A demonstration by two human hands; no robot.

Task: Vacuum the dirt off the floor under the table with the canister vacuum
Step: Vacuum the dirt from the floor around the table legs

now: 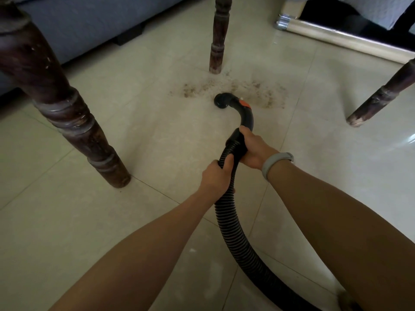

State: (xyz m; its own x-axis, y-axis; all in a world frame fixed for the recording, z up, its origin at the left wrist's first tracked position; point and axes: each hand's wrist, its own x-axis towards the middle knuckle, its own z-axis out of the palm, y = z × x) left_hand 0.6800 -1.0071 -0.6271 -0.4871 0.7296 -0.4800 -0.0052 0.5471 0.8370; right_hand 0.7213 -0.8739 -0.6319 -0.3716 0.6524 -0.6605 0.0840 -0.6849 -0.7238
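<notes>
A black ribbed vacuum hose [231, 223] runs up from the bottom right to a curved black handle with an orange slider [244, 104]. Its round open nozzle [221, 101] sits on the tiled floor at the near edge of a brown dirt patch [265, 89] spread between the table legs. My left hand [215, 176] grips the ribbed hose. My right hand [251, 149], with a grey band on the wrist, grips the hose cuff just ahead of it. The canister itself is out of view.
Three dark turned wooden table legs stand around the patch: a thick one near left [74, 122], one at the back [219, 37], one at the right [379, 97]. A grey sofa [89, 23] lies back left; a metal-framed piece [336, 34] back right.
</notes>
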